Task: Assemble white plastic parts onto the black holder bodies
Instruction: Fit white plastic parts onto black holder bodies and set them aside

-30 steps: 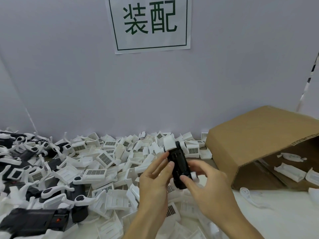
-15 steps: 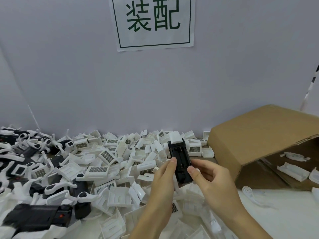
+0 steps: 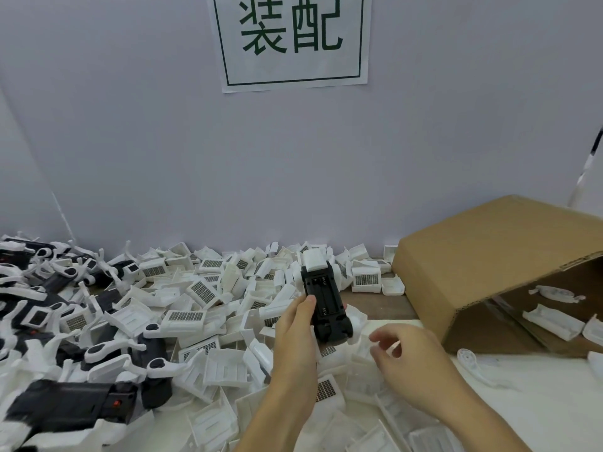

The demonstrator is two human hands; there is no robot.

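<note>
My left hand [image 3: 295, 334] grips a black holder body [image 3: 324, 305] by its left side and holds it above the pile, its open compartment facing me. A white plastic part [image 3: 314, 260] sits on the body's far end. My right hand [image 3: 408, 360] hovers to the right of the body, apart from it, with its fingers loosely curled and nothing in them. Beneath both hands lies a heap of loose white plastic parts [image 3: 195, 308].
Several assembled black-and-white holders [image 3: 65, 321] are piled at the left. A cardboard box [image 3: 496, 256] lies on its side at the right, with white parts inside. A lone white part [image 3: 470, 358] rests on the table before it. A wall with a paper sign [image 3: 292, 40] stands behind.
My right hand has let go of the black body and drawn back to the lower right. The left hand alone now holds the body, slightly raised.
</note>
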